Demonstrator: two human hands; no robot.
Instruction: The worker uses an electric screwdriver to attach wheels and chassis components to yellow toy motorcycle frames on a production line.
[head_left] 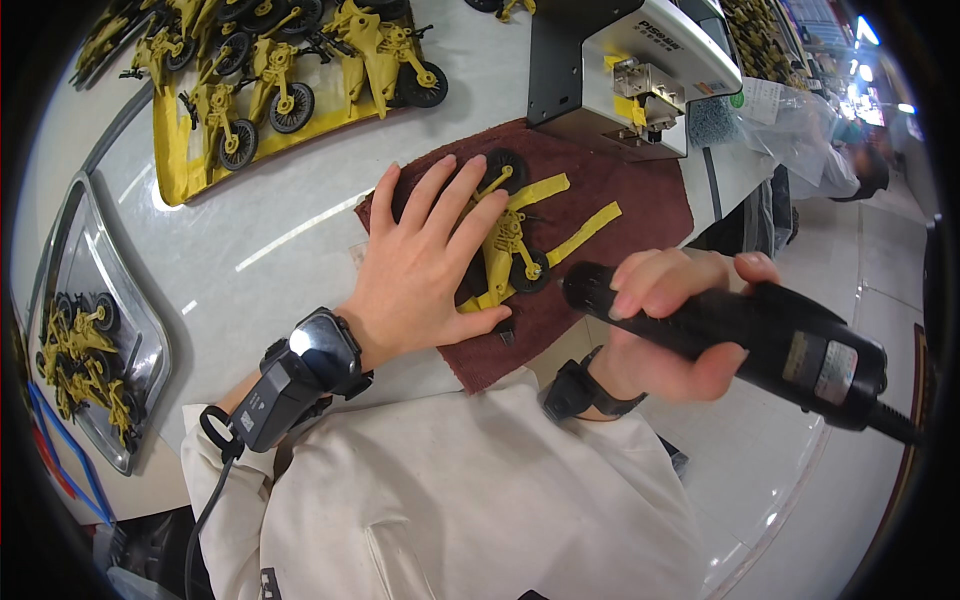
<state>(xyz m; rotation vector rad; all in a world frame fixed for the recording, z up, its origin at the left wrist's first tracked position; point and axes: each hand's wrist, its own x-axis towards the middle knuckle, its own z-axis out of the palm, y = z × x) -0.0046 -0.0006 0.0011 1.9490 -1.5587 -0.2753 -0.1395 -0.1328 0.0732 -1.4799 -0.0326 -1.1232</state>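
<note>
A: Biggest first: white table (300, 210), dark red cloth (640, 215) spread near the front edge, grey machine (620, 70) standing at the cloth's far side.

B: Then the black electric screwdriver (740, 335), gripped whole in the right hand (665, 335), fingers wrapped round the barrel, cable end out to the right, nose aimed left toward the toy.

A: Left hand (430, 265) flat and spread wide, palm down, pinning the yellow toy motorcycle (510, 250) against the cloth. Held by pressure only, not clasped.

B: Toy lying on its side in the middle of the cloth, under the left fingertips. Long axis running diagonally, from lower left near the thumb up to the black wheel (503, 165) at the far end; second wheel just beside the screwdriver's nose. Yellow struts sticking out to the upper right.

A: Risks, as a judgement: driver tip very near the left fingers, so a slip off the screw probably jabbing a fingertip or gouging soft plastic. Cause: tilted approach, or the toy skidding on the cloth under light pressure.

B: Also a small dark piece (507, 335) loose near the cloth's front edge, easily knocked off by a wrist. Too small to identify.

A: Elsewhere, more yellow motorcycles on a yellow mat (175, 150) at the far left, others in a metal tray (150, 340).
</note>
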